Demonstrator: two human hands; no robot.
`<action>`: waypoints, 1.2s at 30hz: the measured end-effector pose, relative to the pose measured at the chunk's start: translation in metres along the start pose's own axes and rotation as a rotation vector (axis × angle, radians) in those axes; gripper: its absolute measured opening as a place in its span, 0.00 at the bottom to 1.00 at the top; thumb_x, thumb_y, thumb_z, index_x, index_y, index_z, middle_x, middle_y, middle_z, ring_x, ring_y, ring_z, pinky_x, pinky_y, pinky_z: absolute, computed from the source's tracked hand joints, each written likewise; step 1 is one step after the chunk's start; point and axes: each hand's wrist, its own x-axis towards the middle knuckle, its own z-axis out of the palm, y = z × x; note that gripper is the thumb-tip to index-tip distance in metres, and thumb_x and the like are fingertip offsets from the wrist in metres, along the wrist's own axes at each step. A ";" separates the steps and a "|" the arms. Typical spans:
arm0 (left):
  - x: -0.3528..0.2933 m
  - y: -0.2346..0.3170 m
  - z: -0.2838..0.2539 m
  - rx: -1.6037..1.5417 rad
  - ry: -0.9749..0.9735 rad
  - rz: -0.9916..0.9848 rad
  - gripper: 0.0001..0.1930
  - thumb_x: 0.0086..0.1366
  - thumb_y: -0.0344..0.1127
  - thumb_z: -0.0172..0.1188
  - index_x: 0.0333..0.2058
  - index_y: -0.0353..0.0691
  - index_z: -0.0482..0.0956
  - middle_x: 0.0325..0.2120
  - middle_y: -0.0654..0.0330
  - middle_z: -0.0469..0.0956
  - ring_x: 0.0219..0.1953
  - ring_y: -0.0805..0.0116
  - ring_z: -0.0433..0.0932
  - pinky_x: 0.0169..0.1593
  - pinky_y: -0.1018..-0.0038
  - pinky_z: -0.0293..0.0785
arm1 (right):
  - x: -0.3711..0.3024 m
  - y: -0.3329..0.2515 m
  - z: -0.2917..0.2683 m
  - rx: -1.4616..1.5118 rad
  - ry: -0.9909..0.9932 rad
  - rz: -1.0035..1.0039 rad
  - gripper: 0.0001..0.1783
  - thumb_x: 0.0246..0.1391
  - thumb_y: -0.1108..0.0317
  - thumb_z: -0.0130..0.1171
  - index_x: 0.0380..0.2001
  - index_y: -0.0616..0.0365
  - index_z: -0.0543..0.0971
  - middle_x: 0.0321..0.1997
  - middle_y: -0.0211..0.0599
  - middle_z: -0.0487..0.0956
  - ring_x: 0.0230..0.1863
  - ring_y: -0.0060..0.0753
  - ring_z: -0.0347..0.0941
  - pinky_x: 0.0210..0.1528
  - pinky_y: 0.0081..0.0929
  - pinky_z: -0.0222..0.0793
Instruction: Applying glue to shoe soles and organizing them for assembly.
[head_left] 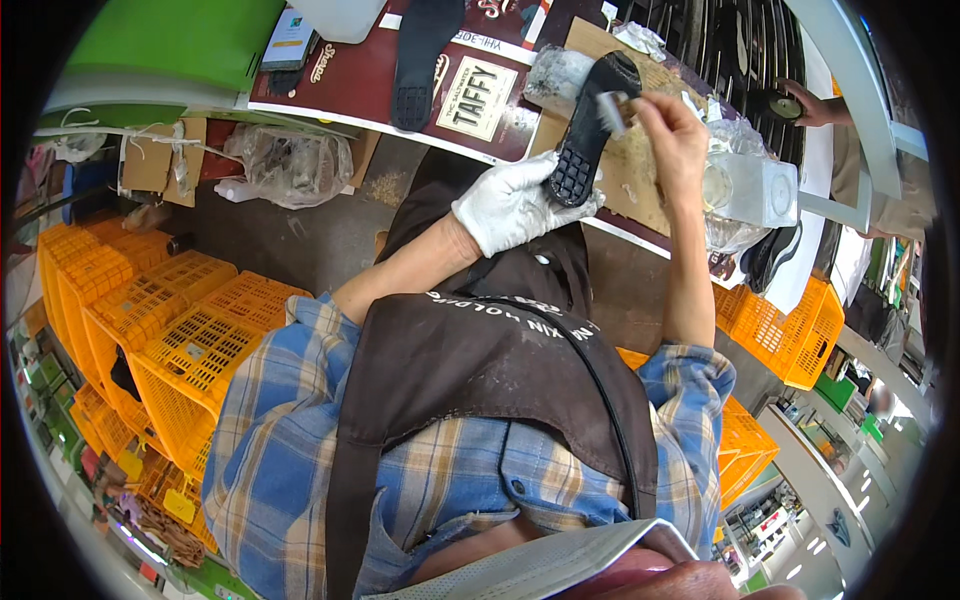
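Note:
My left hand (505, 208), in a white glove, grips a black shoe sole (580, 140) by its heel end, between thumb and fingers. The sole is tilted up, with the blocky heel tread near me and the toe pointing away. My bare right hand (676, 140) pinches a small brush (611, 112) with pale bristles, held against or just over the sole's middle; motion blurs it. A second black sole (425, 70) lies to the left on the dark red printed table cover (350, 85).
A phone (290, 40) lies at the table's far left. Right of my hands stand a cloudy plastic container (772, 190) and a worn board (635, 165). Dark soles line a rack (760, 50) beyond, beside another person's hand (808, 104). Orange crates (205, 335) are stacked at left.

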 end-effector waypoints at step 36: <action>-0.062 0.026 0.013 0.058 -0.154 0.229 0.26 0.72 0.42 0.40 0.65 0.37 0.55 0.56 0.40 0.67 0.51 0.38 0.72 0.51 0.56 0.76 | 0.083 -0.010 0.019 -0.127 -0.189 -0.181 0.12 0.53 0.69 0.65 0.38 0.66 0.82 0.32 0.34 0.84 0.33 0.18 0.77 0.39 0.17 0.72</action>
